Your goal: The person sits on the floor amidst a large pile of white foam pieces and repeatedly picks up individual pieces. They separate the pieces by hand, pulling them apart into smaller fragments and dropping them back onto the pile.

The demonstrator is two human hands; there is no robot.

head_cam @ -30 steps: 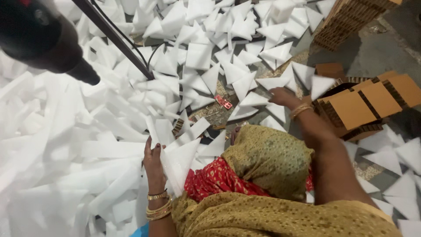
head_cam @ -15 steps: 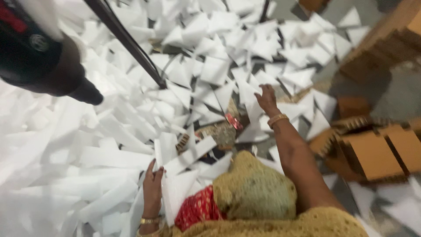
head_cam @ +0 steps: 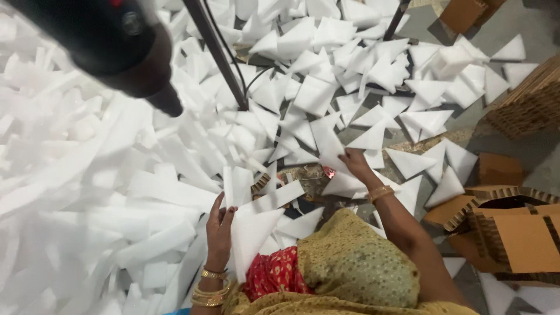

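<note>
My left hand [head_cam: 220, 228] grips a stack of white triangular foam pieces [head_cam: 252, 232], held upright near my lap. My right hand [head_cam: 356, 163] reaches forward and pinches the lower edge of a white foam triangle [head_cam: 326, 143] that lies on the floor among many more. Both wrists wear gold bangles. My knees, covered in green and red patterned cloth [head_cam: 344, 262], fill the bottom middle.
White foam triangles and long foam strips [head_cam: 87, 198] cover the floor. A black metal stand leg [head_cam: 219, 55] with a cable rises at top middle. A blurred black object [head_cam: 111, 41] hangs top left. Honeycomb cardboard pieces [head_cam: 513, 227] lie at the right.
My right hand has moved left from the cardboard side onto a foam triangle in front of me. The left hand still holds its stack, now raised slightly.
</note>
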